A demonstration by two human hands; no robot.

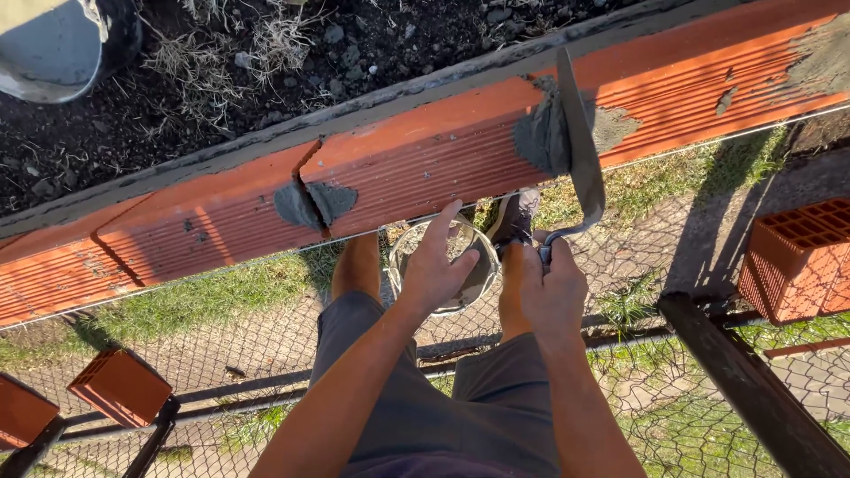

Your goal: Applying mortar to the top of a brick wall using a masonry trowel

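A grey-mortared steel trowel (pixel 580 133) is gripped by the right hand (pixel 551 288) against a ribbed orange clay brick (pixel 425 168). The left hand (pixel 434 265) is held spread, empty, above a metal bucket (pixel 474 283).

No packages, labels, signs or screens show anywhere in this outdoor view.

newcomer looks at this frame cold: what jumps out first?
The long row of orange ridged bricks running diagonally across the upper frame, with grey mortar patches on top. Then the trowel held in the right hand, its blade on a mortar blob on the bricks. The left hand hovers open over a bucket below.
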